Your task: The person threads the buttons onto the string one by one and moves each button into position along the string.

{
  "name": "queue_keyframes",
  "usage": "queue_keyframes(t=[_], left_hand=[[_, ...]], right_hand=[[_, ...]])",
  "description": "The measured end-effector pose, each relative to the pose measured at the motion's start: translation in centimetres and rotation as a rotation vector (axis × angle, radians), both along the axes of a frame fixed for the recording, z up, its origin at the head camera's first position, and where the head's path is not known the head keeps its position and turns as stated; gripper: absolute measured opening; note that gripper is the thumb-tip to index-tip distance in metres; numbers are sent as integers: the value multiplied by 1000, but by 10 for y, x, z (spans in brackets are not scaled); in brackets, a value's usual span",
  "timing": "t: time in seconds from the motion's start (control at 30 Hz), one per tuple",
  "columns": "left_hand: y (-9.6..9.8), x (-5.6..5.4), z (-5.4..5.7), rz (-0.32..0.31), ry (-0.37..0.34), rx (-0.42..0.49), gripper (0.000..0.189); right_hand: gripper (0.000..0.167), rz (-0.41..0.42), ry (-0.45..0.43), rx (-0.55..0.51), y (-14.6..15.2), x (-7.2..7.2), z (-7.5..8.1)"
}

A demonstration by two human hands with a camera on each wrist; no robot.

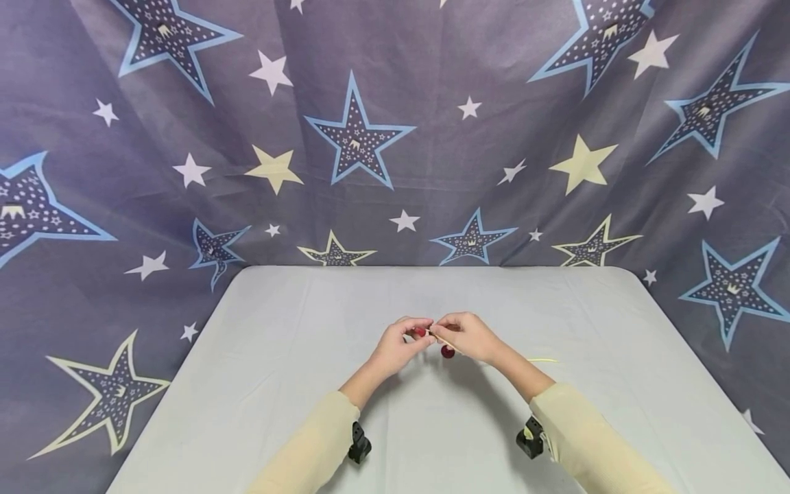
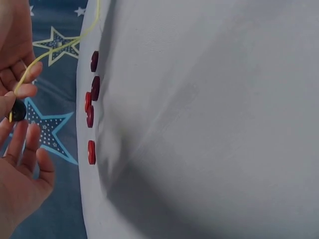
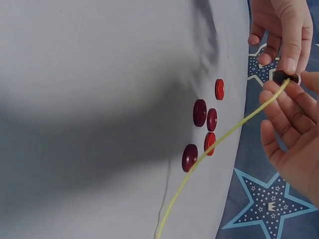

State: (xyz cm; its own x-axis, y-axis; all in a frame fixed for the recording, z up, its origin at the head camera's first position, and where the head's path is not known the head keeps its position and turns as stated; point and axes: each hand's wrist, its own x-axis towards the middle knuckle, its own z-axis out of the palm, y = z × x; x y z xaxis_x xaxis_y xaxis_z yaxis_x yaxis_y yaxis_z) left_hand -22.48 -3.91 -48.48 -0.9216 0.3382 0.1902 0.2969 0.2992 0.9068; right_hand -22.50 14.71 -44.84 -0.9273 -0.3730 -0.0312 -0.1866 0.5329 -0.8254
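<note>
Both hands meet over the middle of the table. My left hand [image 1: 398, 343] holds a small black button [image 3: 282, 76] by its edge, its thumb pressed on it in the right wrist view. A yellow string [image 3: 224, 133] meets the face of this button. My right hand [image 1: 467, 336] pinches the string close to the button, its fingers right beside those of the left. From there the string trails off to the right. Below the hands lie several round red and dark red buttons [image 2: 95, 88], partly covered by the fingers in the head view.
A pale grey cloth covers the table [image 1: 296, 384]. Behind and around it hangs a purple-grey curtain [image 1: 432, 158] printed with stars. The loose end of the string reaches the table to the right of my right wrist.
</note>
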Motion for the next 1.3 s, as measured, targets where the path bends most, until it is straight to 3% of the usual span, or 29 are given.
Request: queue_keyframes(t=[0.2, 0.33, 0.67, 0.97, 1.13, 1.3], left_hand=[[0, 0, -4, 17, 20, 15, 32], [0, 1, -3, 64, 0, 12, 30], [2, 0, -3, 172, 27, 3, 13], [2, 2, -4, 166, 29, 20, 7], [1, 3, -4, 181, 42, 40, 6], [1, 3, -3, 181, 44, 54, 7]], right_hand=[[21, -11, 35, 16, -1, 0, -2], [21, -11, 35, -5, -1, 1, -2], [21, -30, -12, -42, 1, 3, 0], [22, -4, -12, -55, 1, 4, 0], [21, 36, 25, -27, 1, 5, 1], [18, 23, 54, 4, 1, 4, 0]])
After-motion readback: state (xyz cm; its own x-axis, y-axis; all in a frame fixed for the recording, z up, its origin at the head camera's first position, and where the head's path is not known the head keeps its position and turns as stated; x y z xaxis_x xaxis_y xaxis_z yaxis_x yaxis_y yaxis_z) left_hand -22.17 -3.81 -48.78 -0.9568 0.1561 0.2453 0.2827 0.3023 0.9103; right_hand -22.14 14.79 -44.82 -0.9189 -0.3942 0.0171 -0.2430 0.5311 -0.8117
